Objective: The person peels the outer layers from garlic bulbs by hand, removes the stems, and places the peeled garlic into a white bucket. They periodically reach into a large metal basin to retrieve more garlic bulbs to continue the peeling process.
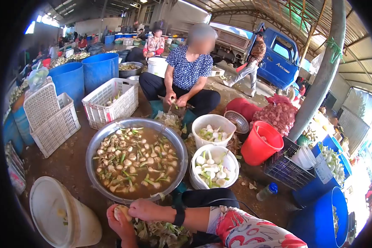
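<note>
A pale garlic bulb (122, 212) is held between my two hands, low in the view. My left hand (120, 226) wraps round it from the left and below. My right hand (144, 210) is closed at its right side; whatever its fingers grip is hidden. Just beyond my hands stands a wide metal basin (91, 165) of brown water with many bulbs floating in it. Peeled white bulbs with green stems fill a white bucket (192, 175) to the right. Leafy peelings (163, 232) lie below my right forearm.
A person in a blue patterned top (188, 68) sits across the basin, hands on a bulb. A white bucket (76, 223) stands at left, a red bucket (252, 153) at right. White crates (111, 107), a water bottle (266, 192) and a post (318, 82) surround the area.
</note>
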### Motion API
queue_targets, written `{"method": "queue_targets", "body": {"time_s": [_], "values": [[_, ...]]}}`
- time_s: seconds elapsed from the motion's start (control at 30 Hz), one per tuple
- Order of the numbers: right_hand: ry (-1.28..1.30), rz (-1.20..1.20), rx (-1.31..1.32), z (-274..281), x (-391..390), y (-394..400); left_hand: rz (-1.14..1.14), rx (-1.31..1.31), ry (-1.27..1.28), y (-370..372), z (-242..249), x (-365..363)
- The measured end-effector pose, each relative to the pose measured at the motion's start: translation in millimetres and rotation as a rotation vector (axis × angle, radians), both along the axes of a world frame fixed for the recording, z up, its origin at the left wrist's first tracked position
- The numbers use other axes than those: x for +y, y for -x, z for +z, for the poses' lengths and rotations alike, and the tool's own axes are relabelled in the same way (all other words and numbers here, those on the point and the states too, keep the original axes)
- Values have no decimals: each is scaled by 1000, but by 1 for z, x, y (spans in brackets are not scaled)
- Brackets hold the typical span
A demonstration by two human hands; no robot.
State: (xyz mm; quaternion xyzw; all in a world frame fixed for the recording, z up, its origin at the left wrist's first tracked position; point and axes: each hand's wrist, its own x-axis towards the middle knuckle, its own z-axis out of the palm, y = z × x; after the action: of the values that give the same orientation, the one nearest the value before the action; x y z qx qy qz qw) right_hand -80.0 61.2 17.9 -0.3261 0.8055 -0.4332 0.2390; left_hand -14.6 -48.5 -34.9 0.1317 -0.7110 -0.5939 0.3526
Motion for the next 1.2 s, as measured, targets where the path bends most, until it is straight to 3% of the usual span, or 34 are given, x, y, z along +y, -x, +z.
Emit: {"method": "queue_targets", "body": {"time_s": [0.07,0.1,0.13,0.17,0.2,0.27,0.37,0.43,0.47,0.5,0.53,0.57,0.6,0.63,0.67,0.7,0.73,0.8,0.87,1.0,1.03,1.13,1.2], "values": [[-35,-55,-142,7,0,-3,16,79,-383,3,-1,2],[-29,-46,-139,-6,-2,0,23,85,-376,4,1,-4],[-173,50,120,-36,0,4,-57,169,-687,5,11,-10],[-312,145,377,-74,3,7,-139,252,-996,2,16,-17],[-347,208,403,-133,19,17,-132,256,-988,-1,19,-21],[-407,337,455,-246,50,35,-426,186,-1118,-1,24,-35],[-230,113,67,-48,8,18,-319,126,-1179,5,-7,-41],[-84,204,2,-27,-3,14,-261,94,-1133,9,-14,-31],[62,296,-52,-23,-7,12,-406,23,-1236,8,-6,-30],[60,306,117,-21,-8,8,-510,4,-1293,6,4,-27],[64,311,119,-17,-9,7,-614,-12,-1348,5,13,-25],[77,248,-94,-13,-8,5,-609,-8,-1345,5,12,-27],[87,185,-306,-10,-5,6,-596,-15,-1206,4,10,-27],[85,191,-308,-10,-2,8,-580,-23,-1069,3,10,-27],[8,218,-11,-10,2,12,-574,-23,-1072,1,12,-25],[-64,240,289,-8,7,15,-500,-55,-672,-1,15,-22],[-62,240,288,0,13,18,-418,-84,-273,-2,20,-20],[-29,426,257,16,26,19,-428,-138,-310,-2,25,-19],[-72,344,334,10,35,16,-443,-225,125,-1,28,-14],[-90,200,454,2,46,6,-416,-182,278,-1,31,-2],[-74,255,443,-4,46,5,-402,-169,348,0,26,-2],[-93,259,541,-13,37,6,-394,-183,246,-6,30,-2],[-56,77,87,4,35,1,-396,-175,199,-8,39,-5]]}}
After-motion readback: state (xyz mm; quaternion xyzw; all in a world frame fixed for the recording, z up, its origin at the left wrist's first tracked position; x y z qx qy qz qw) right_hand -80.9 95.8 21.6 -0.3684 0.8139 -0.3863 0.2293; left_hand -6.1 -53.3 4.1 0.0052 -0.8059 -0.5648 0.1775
